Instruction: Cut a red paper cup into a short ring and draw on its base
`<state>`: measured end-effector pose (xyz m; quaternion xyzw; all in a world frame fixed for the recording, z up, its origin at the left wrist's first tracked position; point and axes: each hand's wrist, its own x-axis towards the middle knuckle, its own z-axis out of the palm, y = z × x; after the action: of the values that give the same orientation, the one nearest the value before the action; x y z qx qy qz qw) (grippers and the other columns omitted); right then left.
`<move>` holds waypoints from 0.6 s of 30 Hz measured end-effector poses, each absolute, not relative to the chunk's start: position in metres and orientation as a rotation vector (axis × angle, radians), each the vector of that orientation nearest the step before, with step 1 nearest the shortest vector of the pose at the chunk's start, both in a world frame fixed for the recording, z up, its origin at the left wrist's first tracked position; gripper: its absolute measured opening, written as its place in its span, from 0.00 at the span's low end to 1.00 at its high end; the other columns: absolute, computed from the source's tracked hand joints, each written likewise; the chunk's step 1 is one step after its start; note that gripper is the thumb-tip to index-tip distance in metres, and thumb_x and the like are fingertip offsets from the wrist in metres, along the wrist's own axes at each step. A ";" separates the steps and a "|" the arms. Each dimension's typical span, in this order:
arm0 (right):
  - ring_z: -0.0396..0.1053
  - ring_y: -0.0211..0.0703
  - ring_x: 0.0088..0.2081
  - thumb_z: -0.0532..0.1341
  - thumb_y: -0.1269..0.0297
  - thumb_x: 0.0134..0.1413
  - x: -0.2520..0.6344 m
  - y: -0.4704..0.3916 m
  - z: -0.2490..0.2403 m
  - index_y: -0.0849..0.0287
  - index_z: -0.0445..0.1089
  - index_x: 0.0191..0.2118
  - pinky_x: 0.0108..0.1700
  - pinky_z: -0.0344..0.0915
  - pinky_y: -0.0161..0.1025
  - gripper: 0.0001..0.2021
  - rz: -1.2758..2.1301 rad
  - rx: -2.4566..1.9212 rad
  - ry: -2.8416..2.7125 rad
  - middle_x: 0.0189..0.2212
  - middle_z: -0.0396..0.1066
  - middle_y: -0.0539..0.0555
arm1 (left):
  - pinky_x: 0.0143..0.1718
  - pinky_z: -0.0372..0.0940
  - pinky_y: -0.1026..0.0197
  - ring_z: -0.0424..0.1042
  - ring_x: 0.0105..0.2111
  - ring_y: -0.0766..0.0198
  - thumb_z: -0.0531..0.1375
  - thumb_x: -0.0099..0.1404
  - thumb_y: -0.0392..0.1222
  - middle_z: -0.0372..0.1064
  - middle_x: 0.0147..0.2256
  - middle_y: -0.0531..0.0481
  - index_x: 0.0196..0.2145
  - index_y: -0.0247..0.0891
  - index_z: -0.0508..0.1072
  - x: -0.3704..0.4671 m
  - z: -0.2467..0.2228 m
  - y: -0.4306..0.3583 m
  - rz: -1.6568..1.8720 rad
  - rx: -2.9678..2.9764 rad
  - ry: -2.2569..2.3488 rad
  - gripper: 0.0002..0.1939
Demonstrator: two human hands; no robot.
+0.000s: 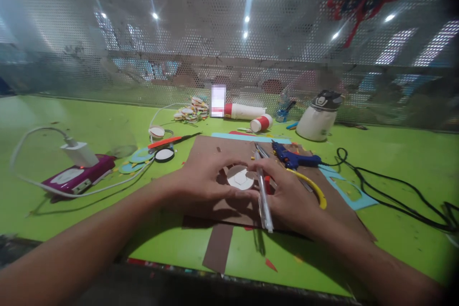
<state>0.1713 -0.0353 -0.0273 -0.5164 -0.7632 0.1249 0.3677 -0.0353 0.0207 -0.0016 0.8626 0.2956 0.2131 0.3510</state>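
A small round white disc (234, 180) with a many-sided white piece on its face is between my hands, over a brown sheet (204, 150). My left hand (202, 177) curls round the disc's left side, thumb below and fingers above. From the right, my right hand (287, 189) holds a clear pen (264, 201) between thumb and fingers. Its fingertips also reach the disc's right edge. Just beyond that hand lie a blue glue gun (296, 157) and the yellow handle (317, 189) of a tool partly hidden by the hand.
Left on the green table stand a purple power strip (84, 177) with a white charger (79, 154), and an orange-handled cutter (165, 142). Behind are a phone (218, 100), paper cups (247, 111) and a white jug (317, 122). A black cord (390, 196) trails right.
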 end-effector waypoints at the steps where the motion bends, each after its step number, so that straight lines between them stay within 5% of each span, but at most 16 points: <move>1: 0.71 0.41 0.34 0.68 0.60 0.50 0.171 -0.035 -0.027 0.56 0.70 0.43 0.36 0.67 0.38 0.14 0.334 -1.348 -1.975 0.37 0.71 0.53 | 0.46 0.65 0.54 0.70 0.46 0.53 0.65 0.58 0.50 0.70 0.51 0.46 0.53 0.43 0.71 -0.035 -0.001 0.022 0.507 2.237 0.746 0.26; 5: 0.70 0.41 0.34 0.68 0.61 0.49 0.169 -0.034 -0.028 0.56 0.70 0.43 0.36 0.66 0.38 0.15 0.362 -1.424 -2.000 0.38 0.71 0.52 | 0.37 0.65 0.59 0.71 0.37 0.58 0.65 0.58 0.52 0.73 0.42 0.46 0.50 0.41 0.73 -0.035 -0.003 0.024 0.434 2.191 0.704 0.23; 11: 0.71 0.45 0.39 0.68 0.59 0.51 0.171 -0.028 -0.036 0.55 0.69 0.47 0.40 0.67 0.42 0.17 0.411 -1.409 -2.059 0.43 0.71 0.55 | 0.39 0.64 0.57 0.71 0.37 0.57 0.67 0.55 0.53 0.74 0.37 0.46 0.44 0.39 0.74 -0.039 -0.007 0.028 0.416 2.206 0.749 0.22; 18: 0.73 0.47 0.48 0.51 0.56 0.66 0.179 -0.031 -0.019 0.53 0.67 0.53 0.48 0.69 0.44 0.16 0.306 -1.333 -1.953 0.49 0.74 0.56 | 0.41 0.63 0.57 0.70 0.39 0.56 0.67 0.55 0.49 0.72 0.41 0.45 0.45 0.39 0.74 -0.037 -0.007 0.029 0.340 2.340 0.769 0.21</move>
<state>0.1790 -0.0312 -0.0187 -0.5194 -0.7612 0.1194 0.3695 -0.0370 0.0294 -0.0067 0.8910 0.2929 0.1295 0.3218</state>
